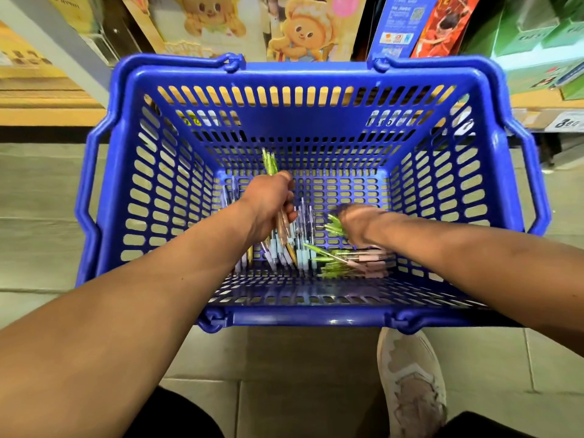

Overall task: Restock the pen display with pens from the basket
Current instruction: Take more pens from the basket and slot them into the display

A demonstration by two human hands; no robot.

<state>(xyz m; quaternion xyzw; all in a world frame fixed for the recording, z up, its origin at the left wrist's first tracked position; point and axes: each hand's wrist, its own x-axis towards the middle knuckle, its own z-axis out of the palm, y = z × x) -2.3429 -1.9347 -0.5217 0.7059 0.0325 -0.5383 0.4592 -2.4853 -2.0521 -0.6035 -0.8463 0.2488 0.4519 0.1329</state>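
A pale fabric sneaker (pixel 410 384) is resting on grey floor tiles (pixel 284 358) before a blue slotted plastic basket (pixel 316 124). Inside, the left hand (pixel 270 200) is gripping a bundle of slim green-capped pens (pixel 269 162); the blurred right hand (pixel 357 222) is covering loose pens (pixel 363 259) on the mesh bottom, its grip indiscernible. Cartoon-printed packages (pixel 303 30) are lining the shelf behind.

Smooth glossy blue plastic for the basket (pixel 309 319), pens (pixel 347 263) in shiny clear and green plastic w/ matt pastel grips, floor (pixel 47 248) of matt grey-green tile, shoe (pixel 410 384) approx. soft knit cloth, shelf (pixel 47 116) edge wood-look, packs (pixel 303 30) of glossy printed card.
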